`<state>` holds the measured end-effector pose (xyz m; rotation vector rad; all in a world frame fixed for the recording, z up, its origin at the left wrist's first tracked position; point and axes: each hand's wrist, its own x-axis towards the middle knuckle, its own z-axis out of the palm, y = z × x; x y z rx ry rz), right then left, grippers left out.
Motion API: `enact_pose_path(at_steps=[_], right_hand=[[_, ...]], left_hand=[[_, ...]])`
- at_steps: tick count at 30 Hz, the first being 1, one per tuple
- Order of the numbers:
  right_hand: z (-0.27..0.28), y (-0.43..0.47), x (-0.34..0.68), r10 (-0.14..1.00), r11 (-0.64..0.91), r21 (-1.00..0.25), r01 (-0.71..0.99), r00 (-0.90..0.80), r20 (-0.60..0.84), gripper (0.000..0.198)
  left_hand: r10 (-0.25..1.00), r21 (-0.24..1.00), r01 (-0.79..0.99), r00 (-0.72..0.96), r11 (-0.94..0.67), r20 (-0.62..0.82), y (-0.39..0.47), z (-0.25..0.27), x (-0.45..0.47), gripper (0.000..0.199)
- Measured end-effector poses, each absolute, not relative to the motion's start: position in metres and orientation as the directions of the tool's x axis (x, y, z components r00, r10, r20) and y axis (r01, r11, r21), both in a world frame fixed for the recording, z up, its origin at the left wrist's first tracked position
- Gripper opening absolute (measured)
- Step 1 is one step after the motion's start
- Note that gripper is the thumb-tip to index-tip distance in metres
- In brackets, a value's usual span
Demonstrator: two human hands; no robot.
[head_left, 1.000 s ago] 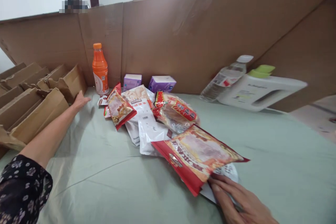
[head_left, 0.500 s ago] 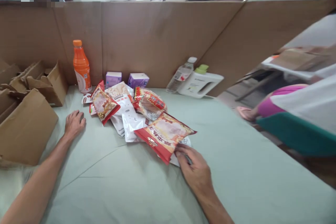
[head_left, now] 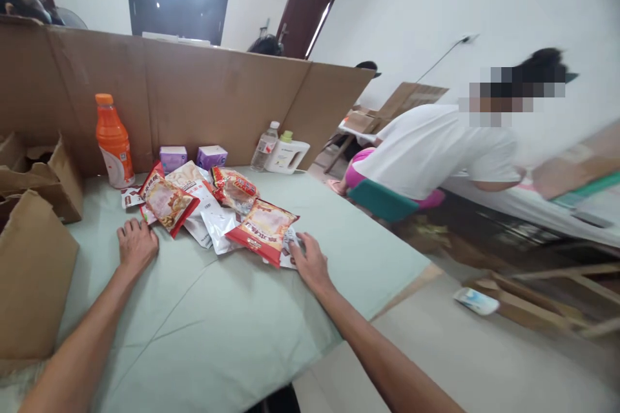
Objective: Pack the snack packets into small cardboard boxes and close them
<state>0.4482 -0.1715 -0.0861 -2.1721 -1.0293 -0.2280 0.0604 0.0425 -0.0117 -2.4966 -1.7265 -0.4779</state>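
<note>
Pale green worktop [head_left: 232,329]: right fingers [head_left: 310,247] touch a white plastic packet [head_left: 287,257], but I can't tell if they pinch; left fingers [head_left: 128,231] lie spread.

Bottle [head_left: 115,145], left of frame: mostly orange (cap [head_left: 103,99] likewise). Packet [head_left: 264,229], near centre: red, pale orange. Table [head_left: 217,329]: pale green.

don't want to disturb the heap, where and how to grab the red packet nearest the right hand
Probably pinch its thin right edge from the right: the red packet lies partly over other packets, and that edge faces the right hand.
</note>
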Motion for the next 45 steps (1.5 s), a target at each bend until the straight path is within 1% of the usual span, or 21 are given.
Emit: enact_pose_path(at_steps=[5,10,14,19,21,25,27,29,32,35,41,45], right_hand=[[-0.075,-0.166,0.438,0.625,-0.491,-0.543,0.681,0.710,0.325,0.045],[-0.063,-0.156,0.427,0.601,-0.528,-0.557,0.641,0.745,0.288,0.034],[-0.055,-0.145,0.425,0.581,-0.523,-0.582,0.623,0.760,0.291,0.039],[-0.054,-0.139,0.432,0.586,-0.487,-0.615,0.620,0.754,0.296,0.029],[-0.055,-0.141,0.434,0.590,-0.452,-0.644,0.617,0.748,0.302,0.032],[-0.057,-0.146,0.441,0.595,-0.340,-0.738,0.583,0.741,0.312,0.035],[-0.058,-0.148,0.445,0.595,-0.272,-0.793,0.545,0.743,0.306,0.031],[-0.058,-0.150,0.450,0.597,-0.207,-0.842,0.498,0.746,0.295,0.027],[-0.060,-0.154,0.454,0.608,-0.121,-0.892,0.435,0.743,0.280,0.026],[-0.062,-0.157,0.454,0.626,-0.057,-0.917,0.395,0.729,0.276,0.025],[-0.063,-0.160,0.448,0.639,0.031,-0.927,0.375,0.705,0.307,0.025],[-0.056,-0.159,0.444,0.632,0.021,-0.913,0.407,0.703,0.328,0.022]], left_hand=[[0.909,0.214,0.903,0.310,-0.374,0.279,0.056,-0.022,0.054,0.034],[0.928,0.333,0.880,0.252,-0.338,0.274,0.075,-0.022,0.044,0.041],[0.926,0.387,0.852,0.258,-0.353,0.277,0.084,-0.014,0.040,0.039],[0.905,0.433,0.799,0.318,-0.416,0.282,0.087,-0.011,0.044,0.048],[0.897,0.439,0.785,0.344,-0.437,0.278,0.085,-0.009,0.045,0.057],[0.900,0.431,0.793,0.335,-0.430,0.280,0.080,-0.001,0.045,0.079],[0.907,0.428,0.805,0.311,-0.410,0.285,0.079,0.003,0.045,0.080],[0.909,0.419,0.814,0.298,-0.401,0.291,0.080,0.006,0.046,0.076],[0.903,0.379,0.832,0.302,-0.406,0.305,0.081,0.008,0.048,0.075],[0.898,0.316,0.856,0.315,-0.408,0.307,0.079,0.010,0.052,0.077],[0.898,0.189,0.895,0.348,-0.403,0.269,0.053,0.014,0.059,0.090],[0.850,0.116,0.875,0.413,-0.471,0.328,0.000,0.006,0.067,0.089]])
